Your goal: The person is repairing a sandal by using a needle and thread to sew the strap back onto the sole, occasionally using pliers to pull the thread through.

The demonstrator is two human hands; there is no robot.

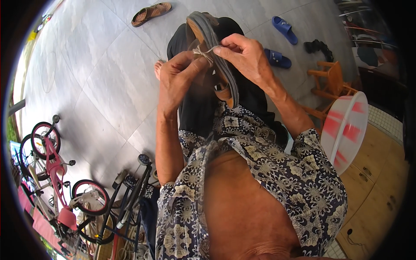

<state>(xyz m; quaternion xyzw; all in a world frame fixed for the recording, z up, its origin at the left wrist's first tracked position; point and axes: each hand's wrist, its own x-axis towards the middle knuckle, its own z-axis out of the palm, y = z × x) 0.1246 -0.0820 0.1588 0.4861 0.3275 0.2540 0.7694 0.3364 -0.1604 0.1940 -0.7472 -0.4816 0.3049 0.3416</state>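
I hold a sandal (207, 32) with a brown footbed and grey sole up in front of me, sole edge toward the camera. A pale string (202, 51) is knotted around its middle. My left hand (175, 76) pinches the string and grips the sandal from the left side. My right hand (242, 54) pinches the string's other end with thumb and forefinger, its fingers curled over the sandal's edge. Below the hands are my dark trousers and patterned open shirt.
On the grey tiled floor lie a brown sandal (151, 13), two blue slippers (284, 29) and a black object (319, 48). A wooden stool (331, 82) and a white-and-red basin (346, 130) stand at right by wooden cabinets. A pink child's bicycle (56, 173) and black stroller (130, 199) are at left.
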